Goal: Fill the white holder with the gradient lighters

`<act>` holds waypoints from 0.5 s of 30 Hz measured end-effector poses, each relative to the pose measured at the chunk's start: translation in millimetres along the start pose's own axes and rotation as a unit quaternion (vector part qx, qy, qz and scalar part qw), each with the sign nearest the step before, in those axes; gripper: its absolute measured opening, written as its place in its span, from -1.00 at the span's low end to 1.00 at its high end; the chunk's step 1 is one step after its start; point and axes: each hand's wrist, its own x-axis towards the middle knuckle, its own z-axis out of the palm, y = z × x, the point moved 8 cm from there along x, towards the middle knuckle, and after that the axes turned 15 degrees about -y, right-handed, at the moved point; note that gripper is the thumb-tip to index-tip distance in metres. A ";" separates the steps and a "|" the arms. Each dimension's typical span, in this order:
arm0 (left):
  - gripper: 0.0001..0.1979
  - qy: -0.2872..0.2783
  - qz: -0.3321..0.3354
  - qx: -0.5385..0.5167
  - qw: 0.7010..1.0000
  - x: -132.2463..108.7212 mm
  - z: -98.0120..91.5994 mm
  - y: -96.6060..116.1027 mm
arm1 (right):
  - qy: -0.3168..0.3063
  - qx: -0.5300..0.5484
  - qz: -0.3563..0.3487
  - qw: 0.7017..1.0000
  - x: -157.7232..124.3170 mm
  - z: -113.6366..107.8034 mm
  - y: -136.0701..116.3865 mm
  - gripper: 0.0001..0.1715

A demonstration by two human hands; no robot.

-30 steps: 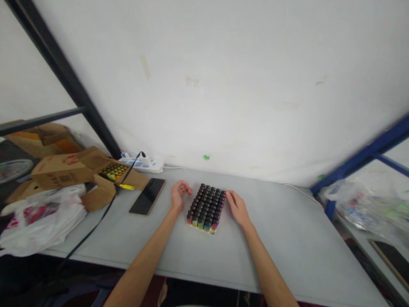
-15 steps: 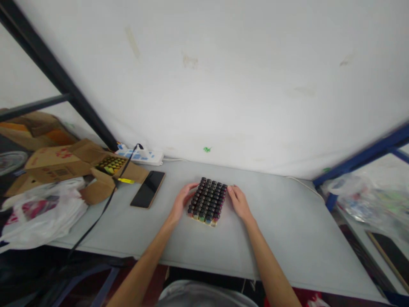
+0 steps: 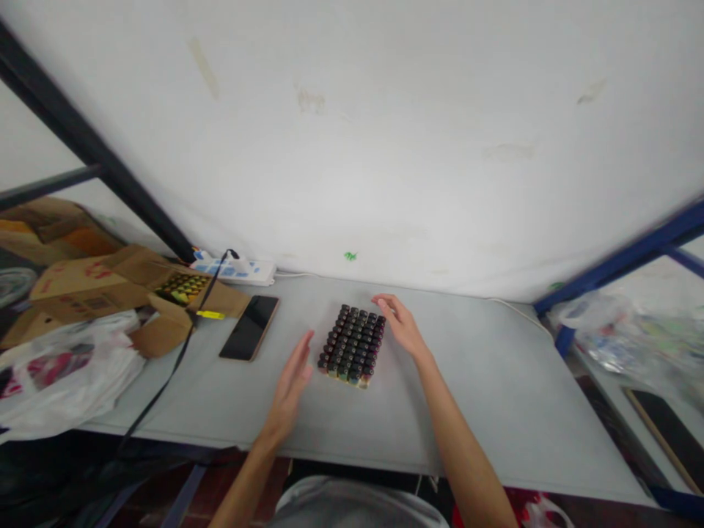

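Observation:
Rows of short black-capped pieces [image 3: 353, 341], with coloured lower parts along the near side, stand close together on a pale base on the grey table. Their exact kind is too small to tell. To the left, and a little nearer to me, my left hand [image 3: 291, 385] is apart from the block, fingers stretched out and holding nothing. My right hand [image 3: 400, 324] hovers by the block's far right corner, open and with nothing in it.
A phone [image 3: 250, 328] lies left of the block. Beyond it are an open cardboard box [image 3: 165, 315] with black-and-yellow pieces, a white power strip [image 3: 247, 271], a dark strap [image 3: 181, 356] and a white plastic bag [image 3: 104, 385]. A wall closes the back.
Both hands have come off the sides of the block. My left hand moved left and toward me; my right hand shifted toward the far edge. The block stays put.

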 end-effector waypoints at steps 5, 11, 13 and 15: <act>-0.21 0.256 -0.056 0.372 0.890 9.8 -83.8 27.9 | 0.117 -0.007 0.044 0.992 -21.4 -19.2 30.0 -0.29; -0.23 0.204 -0.257 0.540 0.775 37.5 -125.0 19.0 | 0.167 0.000 0.060 0.984 -38.1 -28.0 51.6 -0.29; -0.20 0.171 -0.291 0.549 0.765 45.7 -132.1 20.8 | 0.170 -0.003 0.058 0.984 -36.6 -27.2 51.4 -0.30; -0.11 0.143 -0.318 0.533 0.771 52.6 -140.0 22.5 | 0.170 -0.007 0.054 0.984 -34.8 -26.1 50.6 -0.31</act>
